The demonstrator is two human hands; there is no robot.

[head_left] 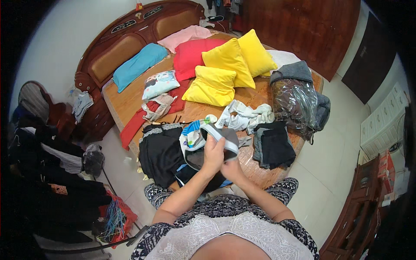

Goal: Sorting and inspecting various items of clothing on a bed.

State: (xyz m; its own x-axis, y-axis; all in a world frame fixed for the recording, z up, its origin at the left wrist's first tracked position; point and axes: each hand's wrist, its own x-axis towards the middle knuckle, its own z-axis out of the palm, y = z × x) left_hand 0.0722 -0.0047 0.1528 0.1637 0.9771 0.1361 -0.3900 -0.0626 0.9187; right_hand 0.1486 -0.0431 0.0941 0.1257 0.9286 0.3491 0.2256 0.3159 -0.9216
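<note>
Dark grey underpants with a pale waistband [233, 146] are held up over the near side of the bed. My left hand [213, 152] is closed around the band, thumb on top. Just below it, my right hand [232, 170] grips the lower part of the same garment; its fingertips are hidden behind the cloth. Under and left of my hands lies a white, blue and green patterned cloth [190, 134]. A black garment with grey lace trim [160, 149] spreads to the left. Folded black and grey clothes [276, 145] are stacked to the right.
White crumpled clothing [245, 116] lies beyond my hands. Yellow pillows [208, 86], a red pillow [190, 56] and a blue pillow [139, 66] sit farther back. A clear bag of bedding [294, 104] rests at the bed's right edge. A red basket of hangers [119, 216] stands lower left.
</note>
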